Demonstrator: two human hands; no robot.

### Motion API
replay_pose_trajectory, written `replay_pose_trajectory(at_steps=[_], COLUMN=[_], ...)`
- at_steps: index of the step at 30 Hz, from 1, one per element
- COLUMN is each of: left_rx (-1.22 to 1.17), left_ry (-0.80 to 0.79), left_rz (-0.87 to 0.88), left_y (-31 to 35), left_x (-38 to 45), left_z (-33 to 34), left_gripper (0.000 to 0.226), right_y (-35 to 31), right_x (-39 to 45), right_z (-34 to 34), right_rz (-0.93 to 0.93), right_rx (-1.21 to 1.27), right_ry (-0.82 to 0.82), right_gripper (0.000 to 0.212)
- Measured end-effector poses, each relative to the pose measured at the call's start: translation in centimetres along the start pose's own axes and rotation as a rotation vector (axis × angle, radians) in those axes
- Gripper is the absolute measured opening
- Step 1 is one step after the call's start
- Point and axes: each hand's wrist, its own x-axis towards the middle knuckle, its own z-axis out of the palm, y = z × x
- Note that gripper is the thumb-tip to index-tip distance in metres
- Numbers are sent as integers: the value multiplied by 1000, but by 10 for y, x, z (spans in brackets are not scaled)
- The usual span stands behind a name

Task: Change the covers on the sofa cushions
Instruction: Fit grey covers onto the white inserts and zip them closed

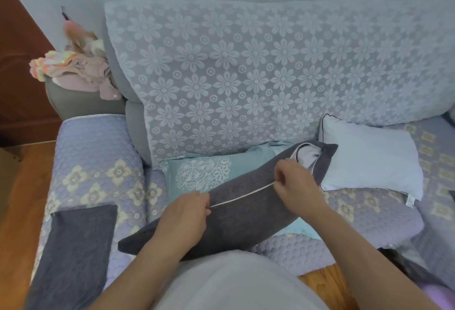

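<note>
We have the dark grey fabric cushion cover (246, 208) with its white insert across the sofa seat at 6 o'clock, lying on a teal printed cushion (204, 174). Our left hand (183, 218) pinches the pale zip seam (242, 195); our right hand (298, 186) pinches the seam further along, probably at the slider. We judge the zip half done: keep the seam taut and draw steadily toward 1 o'clock, tucking the exposed white corner (309, 155) in first.
</note>
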Motion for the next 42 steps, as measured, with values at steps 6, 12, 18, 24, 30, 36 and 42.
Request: replay_pose_trajectory(at_steps=[6,12,18,24,30,36,42], left_rx=[-100,-150,-114,-109,-181,-110,-160], left_ry=[5,-39,-10,-18,-22,-111,-143], left_rz=[259,250,288,243,181,257,228], left_y=[51,65,66,61,51,48,47], left_x=[41,60,64,68,59,50,40], left_z=[14,30,26,19,14,9,18], left_gripper=[23,16,17,21,27,28,26], right_y=[-39,-34,-13,-8,21,36,53], right_x=[-9,-2,7,16,2,10,20], right_z=[9,14,4,-3,-14,-14,-3], right_rz=[-184,-138,7,-62,-131,-483,-247], right_rx=[28,-84,-89,-116,-104,-551,-705], right_ry=[-41,6,80,163,223,-169,-542], right_gripper=[25,19,19,25,12,56,45])
